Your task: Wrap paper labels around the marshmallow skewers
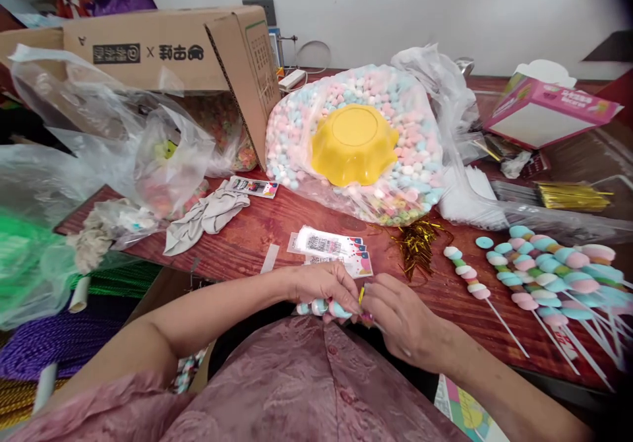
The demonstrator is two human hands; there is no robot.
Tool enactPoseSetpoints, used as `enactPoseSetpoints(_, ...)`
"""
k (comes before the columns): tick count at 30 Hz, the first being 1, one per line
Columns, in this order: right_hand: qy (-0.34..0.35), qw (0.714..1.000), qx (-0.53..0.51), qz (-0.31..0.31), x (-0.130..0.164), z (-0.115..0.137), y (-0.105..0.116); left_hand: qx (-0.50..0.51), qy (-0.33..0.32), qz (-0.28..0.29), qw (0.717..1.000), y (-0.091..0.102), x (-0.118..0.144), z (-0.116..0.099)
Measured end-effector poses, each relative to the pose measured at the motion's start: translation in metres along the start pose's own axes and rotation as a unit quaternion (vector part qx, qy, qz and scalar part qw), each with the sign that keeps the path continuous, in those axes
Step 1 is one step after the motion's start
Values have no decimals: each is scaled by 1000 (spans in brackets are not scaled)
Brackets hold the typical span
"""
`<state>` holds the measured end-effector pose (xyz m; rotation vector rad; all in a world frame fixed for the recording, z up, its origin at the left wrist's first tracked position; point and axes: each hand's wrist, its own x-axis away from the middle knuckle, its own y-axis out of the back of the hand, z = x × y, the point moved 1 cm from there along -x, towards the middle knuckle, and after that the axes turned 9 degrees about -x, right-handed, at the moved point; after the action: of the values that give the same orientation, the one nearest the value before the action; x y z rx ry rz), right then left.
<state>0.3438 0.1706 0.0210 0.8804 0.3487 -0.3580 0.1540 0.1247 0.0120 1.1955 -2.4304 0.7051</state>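
Pastel and soft-looking, the marshmallow skewer (320,308) lay at the counter (277,231) edge below the label cards (332,247), left hand (321,285) pinched on its easily dented sweets, right hand (403,320) closed on its firmer stick end, the safer hold.

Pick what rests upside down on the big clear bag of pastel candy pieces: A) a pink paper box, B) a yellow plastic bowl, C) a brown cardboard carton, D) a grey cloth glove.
B: a yellow plastic bowl with a wavy rim sits bottom-up on the big clear bag of pastel candy pieces at the middle of the table.
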Motion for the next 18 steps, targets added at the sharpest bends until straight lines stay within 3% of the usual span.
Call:
enactPoseSetpoints(2, 104, 990, 90, 17, 2, 9, -1, -7, 31, 66, 997, 0, 1, -1)
enactPoseSetpoints(5, 164, 982, 88, 20, 8, 13, -4, -31, 44, 120, 991, 0, 1, -2)
enactPoseSetpoints(11, 169, 983, 69, 18, 6, 16, -6, -101, 47, 181, 977, 3, 0, -7)
enactPoseSetpoints(18, 171, 973, 153, 39, -1, 16, -9, -140, 56, 217, 965, 5, -6, -7)
